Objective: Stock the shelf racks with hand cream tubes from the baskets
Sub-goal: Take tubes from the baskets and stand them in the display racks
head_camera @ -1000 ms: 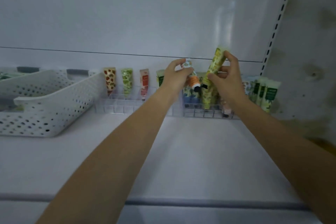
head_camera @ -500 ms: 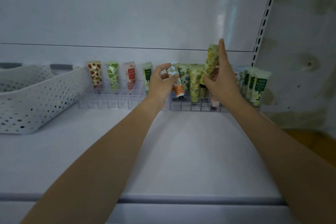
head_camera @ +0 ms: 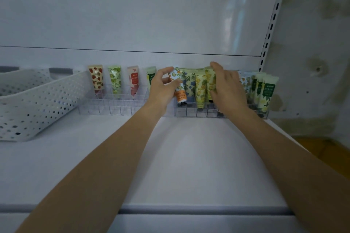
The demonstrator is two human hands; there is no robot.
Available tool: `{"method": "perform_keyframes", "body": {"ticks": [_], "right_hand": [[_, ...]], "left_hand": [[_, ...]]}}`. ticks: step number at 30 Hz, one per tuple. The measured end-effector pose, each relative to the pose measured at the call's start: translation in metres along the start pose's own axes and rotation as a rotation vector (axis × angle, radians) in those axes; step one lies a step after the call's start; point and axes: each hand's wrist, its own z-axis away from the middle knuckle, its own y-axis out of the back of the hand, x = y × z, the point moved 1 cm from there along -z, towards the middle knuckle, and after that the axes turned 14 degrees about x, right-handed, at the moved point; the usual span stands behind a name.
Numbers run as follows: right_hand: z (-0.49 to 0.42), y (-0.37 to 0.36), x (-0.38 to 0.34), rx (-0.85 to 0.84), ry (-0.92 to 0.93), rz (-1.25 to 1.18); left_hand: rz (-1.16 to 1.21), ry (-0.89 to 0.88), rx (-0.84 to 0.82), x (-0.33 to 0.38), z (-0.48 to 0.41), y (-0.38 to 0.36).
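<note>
Smooth white shelf [head_camera: 189, 157], left hand [head_camera: 162, 89] pinching orange tube [head_camera: 180, 95], right hand [head_camera: 227, 89] flat against yellow tube [head_camera: 209, 78]

A white shelf [head_camera: 189, 157] is carrying a perforated white basket [head_camera: 37, 104] at its left. A clear left rack [head_camera: 113, 107] is sitting just beside it along the back, and a clear right rack [head_camera: 200, 113] is adjoining that.
</note>
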Motion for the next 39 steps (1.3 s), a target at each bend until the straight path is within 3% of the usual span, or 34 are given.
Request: {"method": "perform_keyframes", "body": {"ticks": [5, 10, 15, 19, 22, 26, 28, 31, 34, 39], "right_hand": [[-0.003, -0.003, 0.001, 0.018, 0.007, -0.006], [-0.005, -0.002, 0.007, 0.003, -0.092, -0.237], [-0.004, -0.008, 0.013, -0.075, 0.027, 0.034], [0.000, -0.006, 0.009, -0.033, 0.030, 0.094], [0.000, -0.002, 0.004, 0.072, 0.002, -0.113], [0.007, -0.006, -0.013, -0.136, -0.234, -0.583], [0.013, -0.010, -0.018, -0.217, -0.298, -0.675], [0.015, -0.012, -0.017, -0.201, -0.343, -0.715], [0.016, -0.004, -0.011, -0.135, -0.334, -0.688], [0.010, 0.015, 0.011, 0.079, -0.358, -0.603]], "left_hand": [[-0.011, -0.002, -0.002, -0.001, 0.002, 0.001], [-0.035, -0.003, -0.013, -0.003, 0.000, -0.001], [-0.048, -0.004, -0.015, -0.005, 0.000, -0.002], [-0.083, -0.037, -0.039, -0.005, 0.002, -0.002], [-0.101, -0.067, -0.080, -0.005, 0.005, -0.002], [-0.051, -0.041, -0.123, -0.004, 0.008, -0.004], [-0.039, -0.037, -0.166, -0.005, 0.011, -0.006], [-0.025, -0.029, -0.228, -0.006, 0.014, -0.008], [-0.052, -0.148, -0.288, -0.007, 0.016, -0.011], [-0.362, -0.568, -0.343, -0.015, 0.030, -0.025]]}}
